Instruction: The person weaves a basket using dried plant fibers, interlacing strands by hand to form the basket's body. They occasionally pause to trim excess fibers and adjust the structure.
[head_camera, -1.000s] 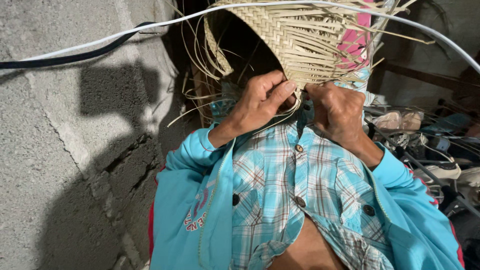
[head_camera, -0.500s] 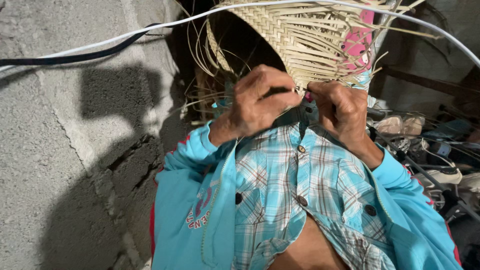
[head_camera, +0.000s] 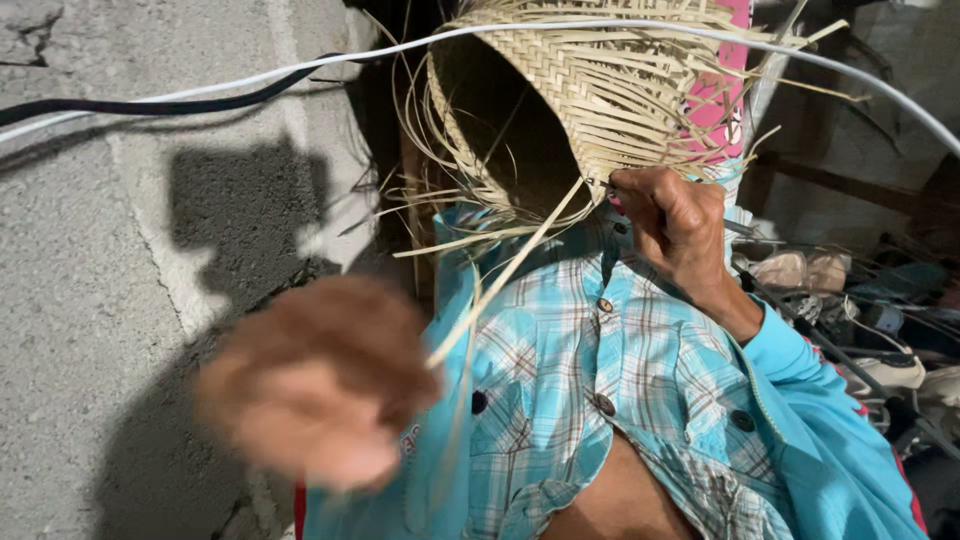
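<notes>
A half-woven straw basket (head_camera: 590, 90) with loose strand ends rests against my chest, its open mouth facing left. My right hand (head_camera: 675, 225) pinches the basket's lower edge where the weave ends. My left hand (head_camera: 320, 385), blurred by motion, is low and to the left, gripping one long pale straw strand (head_camera: 505, 275) that runs taut from it up to the basket's edge. My checked turquoise shirt (head_camera: 610, 380) lies under both hands.
A grey concrete block wall (head_camera: 120, 300) fills the left side. A white and black cable (head_camera: 230, 90) crosses the top. Pink cloth (head_camera: 725, 100) sits behind the basket. A heap of shoes and clutter (head_camera: 880, 330) lies at the right.
My left hand has left the basket's edge and swung down and to the left, drawing a long strand out with it. The right hand has stayed at the edge.
</notes>
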